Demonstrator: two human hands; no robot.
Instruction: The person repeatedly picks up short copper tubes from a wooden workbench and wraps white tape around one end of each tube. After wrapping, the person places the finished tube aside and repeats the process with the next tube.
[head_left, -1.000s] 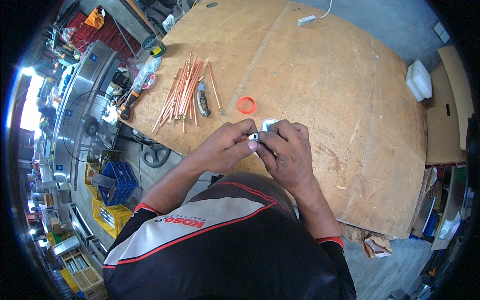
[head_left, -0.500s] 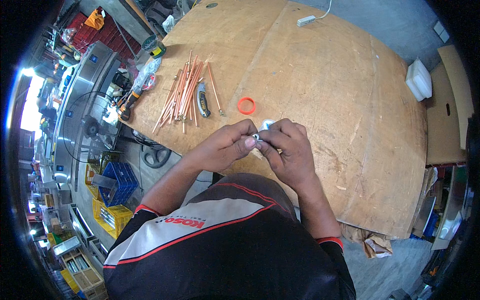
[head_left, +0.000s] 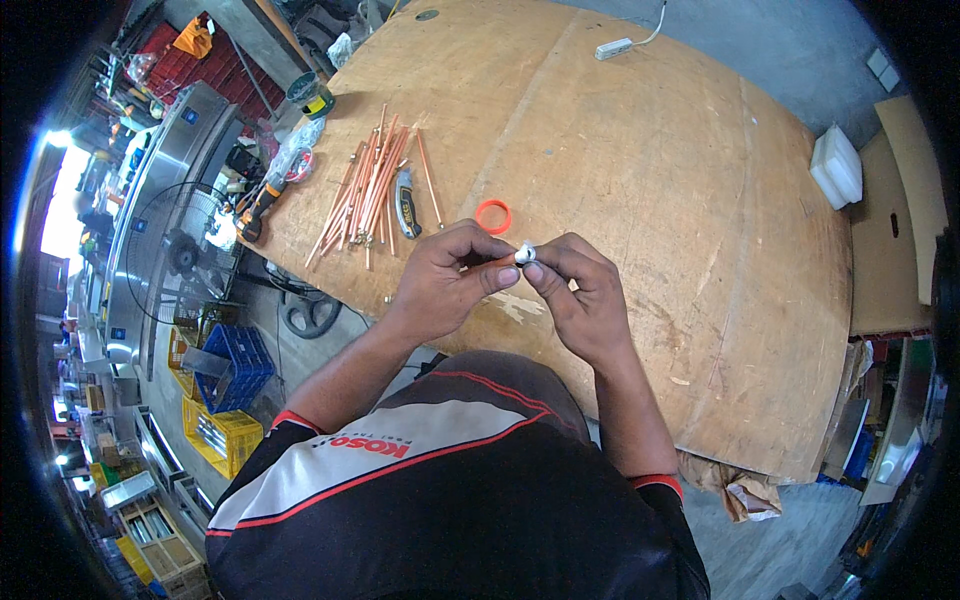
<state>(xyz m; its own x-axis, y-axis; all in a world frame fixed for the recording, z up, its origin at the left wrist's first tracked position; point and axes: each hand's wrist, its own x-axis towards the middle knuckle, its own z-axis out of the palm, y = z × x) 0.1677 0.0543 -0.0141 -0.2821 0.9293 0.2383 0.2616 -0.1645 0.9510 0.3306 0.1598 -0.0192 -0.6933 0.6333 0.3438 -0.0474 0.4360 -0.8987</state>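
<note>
Both hands meet over the near edge of the wooden table. My left hand is closed in a pinch, thumb against forefinger; what lies between those fingertips is mostly hidden. Thumb and forefinger of my right hand pinch a small white piece, rounded and perhaps a small roll of tape, which touches the left fingertips. Just beyond the hands lies an orange-red ring. To the left of it are a utility knife and a loose pile of thin copper tubes, some with brass-coloured end fittings.
A cordless power tool and a dark tub sit along the table's left edge. A white power strip lies at the far edge, white containers at the right. Left on the floor stand a fan and blue crate.
Both hands have shifted slightly away from my body. The white piece now shows upright between the fingertips; the round white-and-blue thing seen behind the right fingers is no longer visible there.
</note>
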